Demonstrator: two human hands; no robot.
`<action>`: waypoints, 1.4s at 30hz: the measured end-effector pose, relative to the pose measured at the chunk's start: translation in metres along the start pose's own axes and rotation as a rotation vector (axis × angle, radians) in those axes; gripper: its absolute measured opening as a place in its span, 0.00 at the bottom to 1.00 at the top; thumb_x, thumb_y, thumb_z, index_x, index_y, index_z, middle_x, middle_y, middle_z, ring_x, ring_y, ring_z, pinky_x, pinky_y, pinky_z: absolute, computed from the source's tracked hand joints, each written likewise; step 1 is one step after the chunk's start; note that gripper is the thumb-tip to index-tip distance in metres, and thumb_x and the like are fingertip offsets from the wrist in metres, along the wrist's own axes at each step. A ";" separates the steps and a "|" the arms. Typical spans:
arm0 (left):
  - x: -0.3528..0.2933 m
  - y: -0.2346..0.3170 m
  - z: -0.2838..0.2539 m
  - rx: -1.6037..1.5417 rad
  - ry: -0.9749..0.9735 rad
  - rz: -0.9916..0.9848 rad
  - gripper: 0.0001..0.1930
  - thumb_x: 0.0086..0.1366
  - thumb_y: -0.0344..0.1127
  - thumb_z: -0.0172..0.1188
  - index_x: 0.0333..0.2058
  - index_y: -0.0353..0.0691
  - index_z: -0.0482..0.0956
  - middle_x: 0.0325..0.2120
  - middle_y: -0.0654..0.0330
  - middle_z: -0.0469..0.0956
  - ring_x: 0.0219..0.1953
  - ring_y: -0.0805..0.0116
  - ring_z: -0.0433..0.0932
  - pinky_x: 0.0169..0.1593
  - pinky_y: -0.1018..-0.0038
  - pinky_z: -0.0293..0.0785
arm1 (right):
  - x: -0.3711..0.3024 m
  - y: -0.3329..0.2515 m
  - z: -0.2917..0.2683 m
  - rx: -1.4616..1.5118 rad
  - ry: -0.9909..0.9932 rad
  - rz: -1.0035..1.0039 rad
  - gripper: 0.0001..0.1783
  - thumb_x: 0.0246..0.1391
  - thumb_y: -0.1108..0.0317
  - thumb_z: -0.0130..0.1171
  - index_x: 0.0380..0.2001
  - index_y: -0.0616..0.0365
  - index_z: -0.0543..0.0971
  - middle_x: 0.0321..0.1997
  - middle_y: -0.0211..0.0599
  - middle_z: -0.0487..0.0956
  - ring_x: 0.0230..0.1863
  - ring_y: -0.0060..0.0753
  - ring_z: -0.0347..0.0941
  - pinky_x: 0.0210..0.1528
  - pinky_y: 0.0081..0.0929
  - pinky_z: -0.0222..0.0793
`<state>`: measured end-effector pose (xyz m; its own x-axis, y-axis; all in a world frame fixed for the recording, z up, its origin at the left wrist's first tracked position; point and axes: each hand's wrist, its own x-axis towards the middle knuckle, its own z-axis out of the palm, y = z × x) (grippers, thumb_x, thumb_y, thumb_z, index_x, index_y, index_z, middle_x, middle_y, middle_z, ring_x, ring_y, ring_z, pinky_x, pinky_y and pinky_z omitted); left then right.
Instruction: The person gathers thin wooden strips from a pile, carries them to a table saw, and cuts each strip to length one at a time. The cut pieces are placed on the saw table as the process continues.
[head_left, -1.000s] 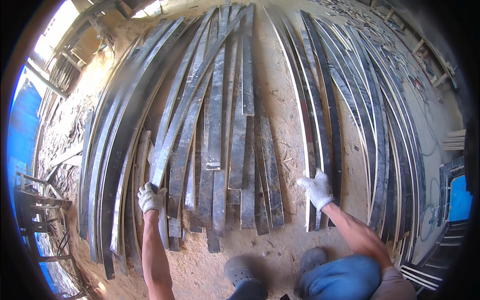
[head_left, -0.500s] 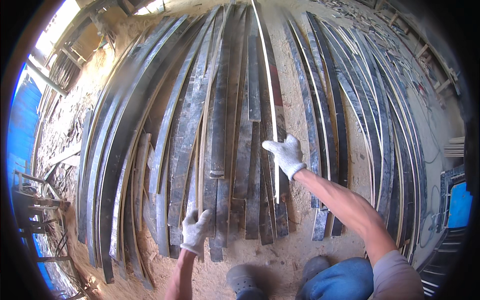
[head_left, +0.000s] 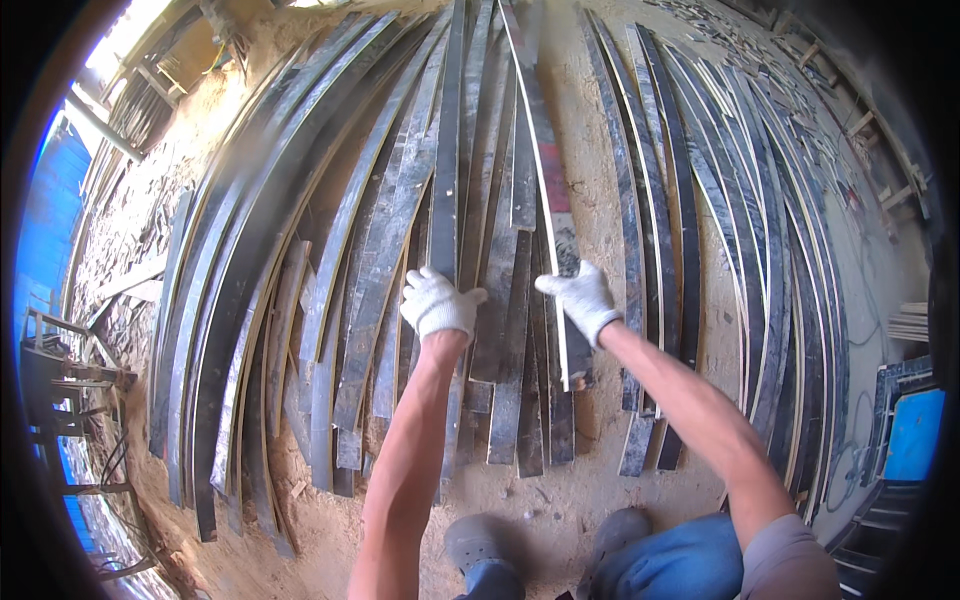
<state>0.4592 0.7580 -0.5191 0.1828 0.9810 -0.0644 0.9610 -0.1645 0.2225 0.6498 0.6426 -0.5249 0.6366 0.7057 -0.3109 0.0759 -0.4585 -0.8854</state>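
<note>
My right hand (head_left: 584, 299), in a pale knitted glove, grips a long plank (head_left: 548, 170) near its near end. This plank has a whitish edge and a reddish patch on its dark face; its near end sticks out below the hand. To the left, my gloved left hand (head_left: 438, 304) lies over the near part of a long dark board (head_left: 446, 215), its thumb stretched out to the right and fingers spread to the left. Any contact beneath the left palm is hidden. Between the hands lie more dark boards (head_left: 505, 300), side by side and overlapping.
Long dark boards (head_left: 265, 200) spread over the dusty floor on the left, with another bundle (head_left: 760, 220) on the right. Wood scraps (head_left: 130, 235) are heaped at far left. A metal frame (head_left: 75, 400) stands at the left edge, and a blue object (head_left: 915, 435) at the right.
My left hand has left a thin strip near the front and moved forward and right onto the dark board. My right hand keeps the plank, its near end slightly farther right and forward.
</note>
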 end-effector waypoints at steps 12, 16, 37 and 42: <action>0.012 -0.061 -0.084 -0.343 -0.286 -0.047 0.18 0.55 0.44 0.73 0.38 0.35 0.91 0.28 0.52 0.88 0.32 0.65 0.88 0.39 0.65 0.85 | -0.051 -0.047 -0.053 0.126 -0.167 0.029 0.20 0.50 0.54 0.78 0.37 0.57 0.85 0.26 0.25 0.80 0.22 0.17 0.72 0.24 0.19 0.66; 0.007 -0.154 -0.126 -0.291 -0.188 0.007 0.18 0.55 0.42 0.76 0.39 0.35 0.84 0.29 0.57 0.85 0.29 0.67 0.83 0.37 0.67 0.81 | -0.054 -0.039 -0.074 0.172 -0.214 0.086 0.16 0.56 0.57 0.74 0.39 0.57 0.85 0.25 0.24 0.79 0.22 0.16 0.72 0.23 0.19 0.68; -0.054 -0.182 -0.117 -0.700 -0.690 -0.081 0.29 0.49 0.50 0.85 0.40 0.34 0.85 0.28 0.55 0.87 0.27 0.66 0.86 0.35 0.66 0.86 | -0.064 -0.025 -0.050 0.264 -0.278 0.180 0.15 0.53 0.59 0.76 0.34 0.57 0.84 0.25 0.29 0.81 0.20 0.24 0.78 0.23 0.22 0.75; -0.107 -0.133 -0.086 -1.563 -1.046 -0.147 0.25 0.58 0.46 0.79 0.46 0.34 0.84 0.33 0.53 0.88 0.31 0.62 0.88 0.40 0.63 0.87 | -0.072 -0.050 -0.024 0.565 -0.468 0.182 0.21 0.61 0.60 0.70 0.47 0.68 0.81 0.35 0.48 0.87 0.31 0.38 0.88 0.36 0.32 0.91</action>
<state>0.2935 0.6834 -0.4580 0.7419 0.4287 -0.5155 0.0603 0.7231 0.6881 0.6188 0.6011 -0.4501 0.2000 0.8588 -0.4716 -0.4847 -0.3316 -0.8094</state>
